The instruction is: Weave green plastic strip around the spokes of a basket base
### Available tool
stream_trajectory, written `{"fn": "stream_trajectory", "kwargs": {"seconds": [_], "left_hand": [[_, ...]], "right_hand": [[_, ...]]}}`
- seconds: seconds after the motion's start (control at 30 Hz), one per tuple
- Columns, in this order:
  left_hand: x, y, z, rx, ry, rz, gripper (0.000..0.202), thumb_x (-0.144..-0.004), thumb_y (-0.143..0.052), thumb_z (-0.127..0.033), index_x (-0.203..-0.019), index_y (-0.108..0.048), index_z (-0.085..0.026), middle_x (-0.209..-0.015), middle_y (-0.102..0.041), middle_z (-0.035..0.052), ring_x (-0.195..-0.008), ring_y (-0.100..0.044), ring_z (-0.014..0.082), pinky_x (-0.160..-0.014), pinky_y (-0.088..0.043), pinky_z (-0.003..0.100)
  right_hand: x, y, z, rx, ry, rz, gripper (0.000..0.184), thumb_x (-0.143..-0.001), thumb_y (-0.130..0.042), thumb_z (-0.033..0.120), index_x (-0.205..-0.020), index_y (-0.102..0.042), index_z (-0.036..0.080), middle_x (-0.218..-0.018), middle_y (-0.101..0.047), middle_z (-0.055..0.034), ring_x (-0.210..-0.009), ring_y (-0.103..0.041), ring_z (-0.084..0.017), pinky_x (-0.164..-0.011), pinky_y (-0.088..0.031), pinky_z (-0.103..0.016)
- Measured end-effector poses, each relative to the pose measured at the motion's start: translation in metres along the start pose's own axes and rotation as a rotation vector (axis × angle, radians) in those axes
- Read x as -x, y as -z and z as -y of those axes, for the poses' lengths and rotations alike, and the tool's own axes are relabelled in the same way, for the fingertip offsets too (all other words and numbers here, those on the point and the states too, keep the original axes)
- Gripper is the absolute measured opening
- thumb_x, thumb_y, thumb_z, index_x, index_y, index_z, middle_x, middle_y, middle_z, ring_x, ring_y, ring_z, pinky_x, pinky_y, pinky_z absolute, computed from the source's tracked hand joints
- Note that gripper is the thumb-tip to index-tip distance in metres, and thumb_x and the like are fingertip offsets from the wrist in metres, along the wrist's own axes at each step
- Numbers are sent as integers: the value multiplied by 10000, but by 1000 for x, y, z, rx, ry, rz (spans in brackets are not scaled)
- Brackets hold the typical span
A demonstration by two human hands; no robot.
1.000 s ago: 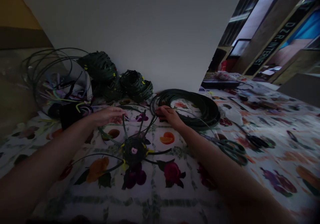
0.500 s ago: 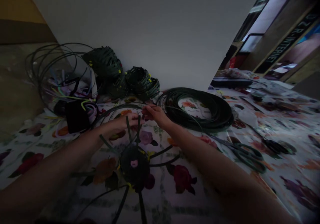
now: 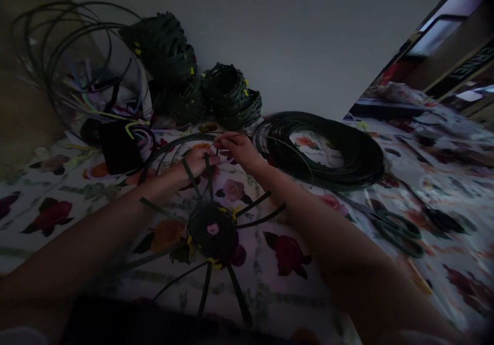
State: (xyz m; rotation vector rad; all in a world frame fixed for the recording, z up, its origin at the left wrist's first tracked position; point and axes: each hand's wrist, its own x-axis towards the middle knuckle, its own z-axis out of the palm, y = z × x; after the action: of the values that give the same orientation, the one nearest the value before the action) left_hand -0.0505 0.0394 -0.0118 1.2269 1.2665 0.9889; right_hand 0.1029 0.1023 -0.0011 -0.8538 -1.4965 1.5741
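Note:
A round woven base [image 3: 212, 230] of dark green strip lies on the floral tablecloth [image 3: 270, 278], with a pink spot at its centre and yellow ties. Several long dark spokes radiate from it. My left hand [image 3: 196, 162] curls around the far spokes, seemingly holding them. Beside it, my right hand [image 3: 237, 148] pinches a thin dark strand [image 3: 181, 139] that arcs left above the spokes. A large coil of dark green strip [image 3: 320, 149] lies just right of my right hand.
Dark woven baskets [image 3: 162, 52] [image 3: 227, 95] stand against the white wall. At far left are a looped bundle of strands [image 3: 77, 52] and a black pouch [image 3: 119, 147]. Green-handled scissors [image 3: 397, 234] lie at right.
My hands have come together at the far spokes, and my right hand now pinches the strand. The view has tilted and shifted, and the spokes point differently.

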Motion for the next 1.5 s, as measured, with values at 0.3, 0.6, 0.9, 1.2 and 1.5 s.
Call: {"fn": "stream_trajectory", "kwargs": {"seconds": [0.3,0.6,0.9,1.2,1.5], "left_hand": [[4,-7,0,183,8,22,159,-808,-683,-304,-827,-602,-168,-567,-593,0,-481,-570,133,-482,-414,243],[22,-8,-15,248,100,59,232,-803,-720,-353,-807,-624,-143,-569,-600,13,-465,-554,115,-474,-405,234],[22,-8,-8,329,108,41,272,-755,-778,-346,-858,-603,-165,-607,-633,4,-487,-585,133,-498,-463,250],[28,-7,-12,237,39,135,299,-802,-728,-436,-818,-644,-150,-610,-646,18,-456,-586,127,-473,-427,241],[26,-9,-7,236,44,114,300,-801,-738,-428,-913,-573,-204,-580,-652,-5,-460,-601,151,-470,-440,253]], "right_hand": [[2,11,1,1,52,-97,137,-901,-567,218,-792,-634,169,-764,-639,-3,-716,-630,-96,-585,-509,-168],[5,14,7,-121,-10,-83,147,-905,-593,316,-830,-592,190,-707,-637,15,-615,-644,-101,-571,-533,-204],[7,23,20,-151,-10,27,229,-851,-666,394,-843,-605,173,-696,-643,9,-568,-640,-94,-534,-521,-186],[9,16,24,-71,-10,-41,166,-879,-600,299,-770,-599,174,-615,-623,19,-514,-605,-88,-507,-515,-183],[14,11,28,-29,11,15,197,-883,-604,345,-788,-611,172,-563,-608,21,-497,-598,-88,-492,-495,-173]]}}
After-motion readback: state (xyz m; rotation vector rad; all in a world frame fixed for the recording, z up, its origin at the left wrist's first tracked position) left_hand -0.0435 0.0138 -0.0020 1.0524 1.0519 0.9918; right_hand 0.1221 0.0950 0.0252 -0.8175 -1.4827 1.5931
